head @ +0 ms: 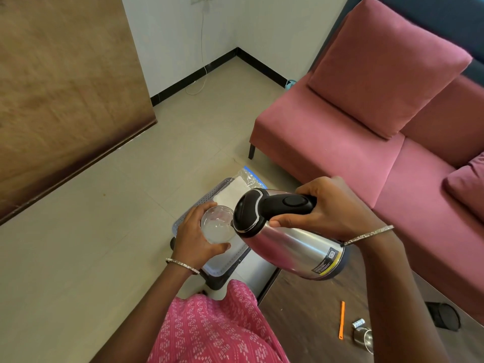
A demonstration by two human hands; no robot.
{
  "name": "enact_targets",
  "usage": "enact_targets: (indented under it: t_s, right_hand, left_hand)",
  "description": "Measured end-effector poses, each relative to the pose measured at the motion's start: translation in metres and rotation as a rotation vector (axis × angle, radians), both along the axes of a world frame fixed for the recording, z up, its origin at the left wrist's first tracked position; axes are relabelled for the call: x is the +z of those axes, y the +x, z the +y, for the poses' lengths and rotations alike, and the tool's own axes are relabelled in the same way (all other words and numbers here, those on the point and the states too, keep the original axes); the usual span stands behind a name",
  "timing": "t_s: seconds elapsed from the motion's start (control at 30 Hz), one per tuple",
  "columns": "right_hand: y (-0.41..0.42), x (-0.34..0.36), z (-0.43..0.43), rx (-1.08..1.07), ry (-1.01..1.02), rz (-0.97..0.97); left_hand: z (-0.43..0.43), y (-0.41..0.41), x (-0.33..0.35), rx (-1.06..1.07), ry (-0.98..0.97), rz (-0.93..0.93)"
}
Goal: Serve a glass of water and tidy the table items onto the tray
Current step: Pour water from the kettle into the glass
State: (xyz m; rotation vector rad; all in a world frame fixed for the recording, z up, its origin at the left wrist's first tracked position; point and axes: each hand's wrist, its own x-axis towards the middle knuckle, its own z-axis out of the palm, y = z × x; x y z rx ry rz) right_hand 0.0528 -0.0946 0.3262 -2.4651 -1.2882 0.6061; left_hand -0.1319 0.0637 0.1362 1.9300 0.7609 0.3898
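My right hand [332,205] grips the black handle of a steel electric kettle [296,239], which is tipped to the left with its spout at the rim of a clear glass [217,224]. My left hand [193,237] holds that glass from the left and below, above a grey perforated tray [183,218]. Some water shows in the glass. A white folded cloth [231,192] and a clear plastic bag [250,178] lie at the tray's far end.
The tray rests on a dark stool [217,281] beside a dark wooden table [314,310]. On the table lie an orange pen [341,320], a small steel cup [362,335] and a black round object [444,315]. A pink sofa [366,121] stands on the right.
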Motion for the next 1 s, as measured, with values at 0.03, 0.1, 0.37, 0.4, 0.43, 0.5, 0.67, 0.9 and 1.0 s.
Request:
enact_targets:
  t_s: [0.03, 0.1, 0.37, 0.4, 0.43, 0.5, 0.67, 0.9, 1.0]
  right_hand:
    - [0.0001, 0.0001, 0.0004, 0.001, 0.003, 0.003]
    - [0.0001, 0.0003, 0.0011, 0.006, 0.005, 0.002]
    - [-0.0003, 0.0007, 0.0035, 0.008, -0.004, 0.001]
    - [-0.0004, 0.0006, 0.0040, 0.007, -0.006, 0.003]
    - [-0.0002, 0.0006, 0.0043, 0.007, -0.007, 0.004]
    - [0.0000, 0.0003, 0.0048, 0.005, -0.007, 0.004]
    - [0.0004, -0.0014, 0.0061, 0.009, -0.001, 0.000]
    - [0.0003, -0.0044, 0.0061, 0.016, 0.026, 0.012]
    - [0.0013, -0.0073, 0.0020, -0.003, 0.073, 0.050]
  left_hand:
    - [0.0002, 0.0000, -0.0001, -0.001, 0.000, 0.001]
    - [0.0004, -0.0004, -0.0003, -0.001, 0.000, 0.004]
    - [0.0008, -0.0009, 0.0013, 0.010, -0.001, -0.004]
    - [0.0010, -0.0010, 0.0014, 0.010, -0.003, -0.005]
    - [0.0011, -0.0011, 0.0013, 0.010, -0.006, -0.007]
    - [0.0014, -0.0013, 0.0011, 0.011, -0.011, -0.009]
    - [0.0022, -0.0014, -0.0008, 0.016, -0.007, -0.011]
    - [0.0030, -0.0023, -0.0037, 0.034, 0.003, -0.004]
    - [0.0041, -0.0023, -0.0035, 0.043, -0.004, -0.009]
